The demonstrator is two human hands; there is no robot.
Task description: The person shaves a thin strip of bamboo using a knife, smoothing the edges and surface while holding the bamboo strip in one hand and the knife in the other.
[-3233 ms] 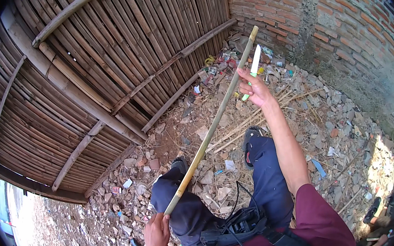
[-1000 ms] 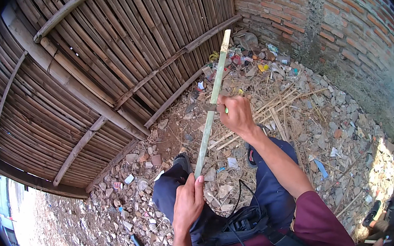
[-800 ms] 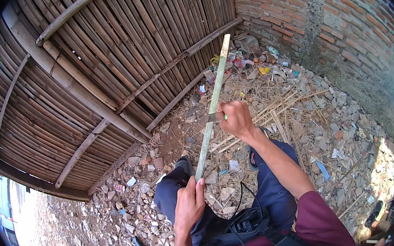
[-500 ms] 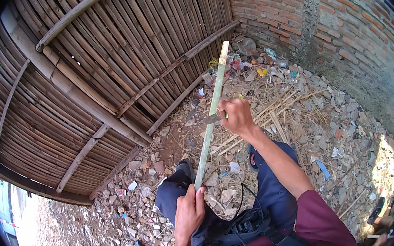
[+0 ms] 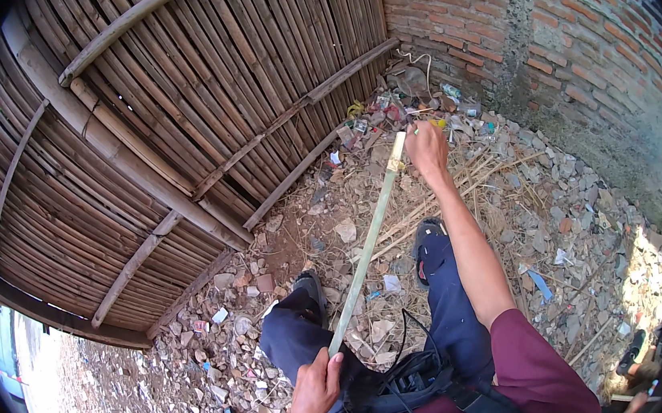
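Observation:
A long green bamboo strip slants away from me, its far end pale and bare of the green skin. My left hand is closed around the near end, by my left thigh. Beside the pale far tip is my right hand, closed in a fist on a knife; a bit of its green handle shows, while most of the blade is hidden. Beyond that hand, a thin pale curled sliver appears against the foot of the brick wall.
Bamboo-slat wall rises on the left, brick wall at the far right. Stony ground with litter and split bamboo pieces surrounds my feet. A black cable hangs at my waist. Another person's hand shows at lower right.
My right hand with the knife has slid from mid-strip out to the far tip. The strip's far end has dropped nearer, and my left hand has moved slightly down. The pale sliver has appeared.

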